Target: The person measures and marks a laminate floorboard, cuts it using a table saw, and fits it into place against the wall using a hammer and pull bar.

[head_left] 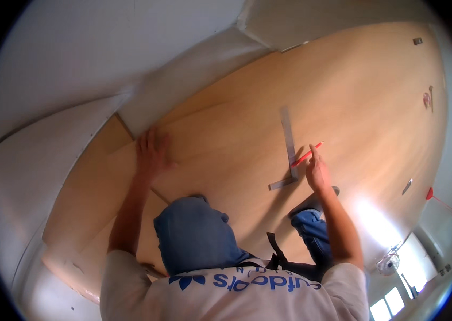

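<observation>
My left hand (151,151) lies with fingers spread on a large light-wood sheet (220,150), near a seam at its left part. My right hand (318,170) holds a red pencil (305,157), whose body slants across the long arm of a metal square (288,134) lying on the sheet. The square's short arm points to the lower left. My knees and legs (191,230) in blue jeans are on the sheet between and below my hands.
Small items lie along the sheet's right side: a dark block (417,41), a thin tool (431,98), a small metal piece (407,186). Beyond are a red object with a cord (430,193) and a fan (388,262). Pale curved walls (71,53) border the left and top.
</observation>
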`<state>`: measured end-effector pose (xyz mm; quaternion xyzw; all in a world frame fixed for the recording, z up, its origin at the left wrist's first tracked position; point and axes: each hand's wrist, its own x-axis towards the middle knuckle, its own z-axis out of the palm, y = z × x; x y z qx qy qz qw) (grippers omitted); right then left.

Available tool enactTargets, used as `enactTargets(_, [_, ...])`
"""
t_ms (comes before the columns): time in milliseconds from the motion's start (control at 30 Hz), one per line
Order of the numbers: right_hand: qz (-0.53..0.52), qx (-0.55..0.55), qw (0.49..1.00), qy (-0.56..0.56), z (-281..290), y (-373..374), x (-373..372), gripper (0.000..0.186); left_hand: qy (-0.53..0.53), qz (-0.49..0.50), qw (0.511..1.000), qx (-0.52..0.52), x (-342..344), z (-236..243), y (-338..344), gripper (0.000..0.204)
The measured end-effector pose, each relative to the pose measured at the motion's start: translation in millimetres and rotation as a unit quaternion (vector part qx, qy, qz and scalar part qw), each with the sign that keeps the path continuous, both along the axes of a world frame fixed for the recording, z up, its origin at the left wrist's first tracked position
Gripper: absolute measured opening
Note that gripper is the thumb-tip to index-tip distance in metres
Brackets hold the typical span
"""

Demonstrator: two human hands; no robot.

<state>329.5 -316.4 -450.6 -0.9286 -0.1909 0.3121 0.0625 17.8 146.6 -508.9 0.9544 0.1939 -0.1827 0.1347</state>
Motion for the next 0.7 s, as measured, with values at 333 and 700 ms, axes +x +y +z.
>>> enactTargets(333, [0.124, 0.268, 0.954, -0.044, 302, 41, 11, 0.04, 0.071, 0.071, 0.995, -0.028, -3, 94, 9, 0.112])
enactTargets(700, [0.173, 0.177, 0.951, 0.184, 320, 4, 4, 0.019, 0.191, 0.122, 0.963, -0.147, 8, 347, -69, 0.105])
